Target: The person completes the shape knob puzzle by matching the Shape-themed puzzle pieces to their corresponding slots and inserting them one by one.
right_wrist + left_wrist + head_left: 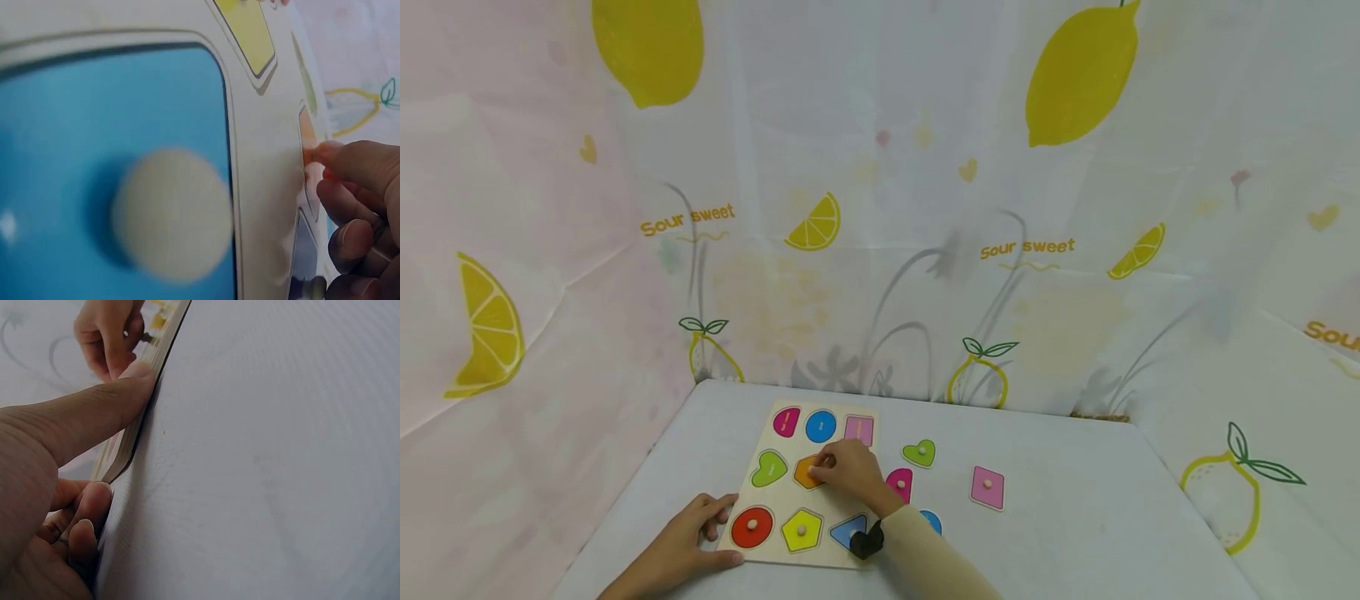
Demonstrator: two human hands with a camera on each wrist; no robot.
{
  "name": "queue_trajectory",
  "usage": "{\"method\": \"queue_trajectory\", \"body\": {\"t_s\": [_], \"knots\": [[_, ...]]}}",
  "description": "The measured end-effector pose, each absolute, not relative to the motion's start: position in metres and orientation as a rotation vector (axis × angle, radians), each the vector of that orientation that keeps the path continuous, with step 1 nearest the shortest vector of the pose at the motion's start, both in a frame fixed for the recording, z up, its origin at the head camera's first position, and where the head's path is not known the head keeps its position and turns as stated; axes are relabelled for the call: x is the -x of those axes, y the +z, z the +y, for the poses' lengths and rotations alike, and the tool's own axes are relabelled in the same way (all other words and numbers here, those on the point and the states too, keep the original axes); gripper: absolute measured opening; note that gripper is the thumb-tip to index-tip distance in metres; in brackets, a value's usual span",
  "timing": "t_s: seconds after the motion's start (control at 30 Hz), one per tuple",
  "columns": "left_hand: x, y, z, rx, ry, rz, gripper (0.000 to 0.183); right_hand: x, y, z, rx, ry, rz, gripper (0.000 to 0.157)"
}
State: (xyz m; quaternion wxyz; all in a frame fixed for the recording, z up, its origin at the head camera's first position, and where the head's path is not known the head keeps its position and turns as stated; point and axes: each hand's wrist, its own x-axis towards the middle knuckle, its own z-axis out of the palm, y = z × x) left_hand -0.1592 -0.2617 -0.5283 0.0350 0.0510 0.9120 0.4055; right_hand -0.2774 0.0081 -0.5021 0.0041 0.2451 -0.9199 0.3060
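A wooden shape puzzle board (820,500) lies on the table. My right hand (850,471) reaches over it and pinches the knob of an orange piece (805,472) at the board's middle; in the right wrist view, thumb and fingertip meet on the orange piece (307,134). My left hand (685,542) holds the near left corner, with the thumb against the near edge and the fingers curled by the left edge. A red circle (752,528), a yellow pentagon (802,530) and a blue triangle (847,528) with knobs sit along the near row. My right forearm hides part of the board.
Right of the board lie a knobbed green heart (920,453), a magenta piece (901,482), a pink square (987,487) and a blue piece (932,522) partly behind the sleeve. Knobless shapes show in the far row, like the blue circle (821,427). Lemon-printed cloth surrounds the table.
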Motion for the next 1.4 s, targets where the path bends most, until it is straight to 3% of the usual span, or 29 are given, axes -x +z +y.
{"method": "queue_trajectory", "body": {"t_s": [0.77,1.4], "knots": [[0.16,-0.535,-0.261,-0.112,1.197,2.842,0.092,0.291,-0.51,0.087,-0.752,1.072,-2.744,0.011],[0.162,-0.534,-0.26,-0.11,1.169,2.859,0.092,0.293,-0.501,0.135,-0.55,1.048,-2.71,0.01]]}}
